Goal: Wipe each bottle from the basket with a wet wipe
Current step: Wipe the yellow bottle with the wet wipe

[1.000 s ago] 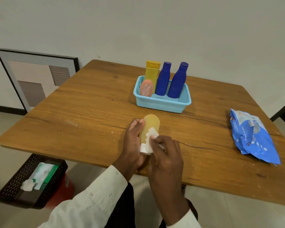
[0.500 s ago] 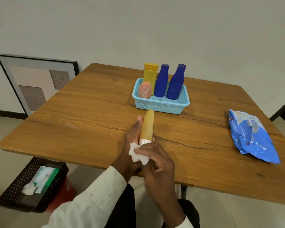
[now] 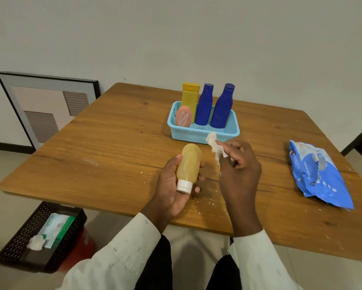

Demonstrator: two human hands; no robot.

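- Amber bottle (image 3: 188, 162) is gripped cap-down by left hand (image 3: 171, 185), fingers wrapped round it, body exposed for wiping.
- Wet wipe (image 3: 215, 146) is pinched at right hand (image 3: 238, 166) fingertips, just beside bottle, not touching.
- Basket (image 3: 203, 133) beyond fingertips holds four bottles.

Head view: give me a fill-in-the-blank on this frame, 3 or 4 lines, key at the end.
1. The left hand holds the amber bottle with its white cap toward the ____.
2. The right hand pinches a crumpled ____.
3. The basket holds ____ bottles.
4. The blue pack lies on the table, to the ____ of the basket.

Missing words: person; wipe; four; right
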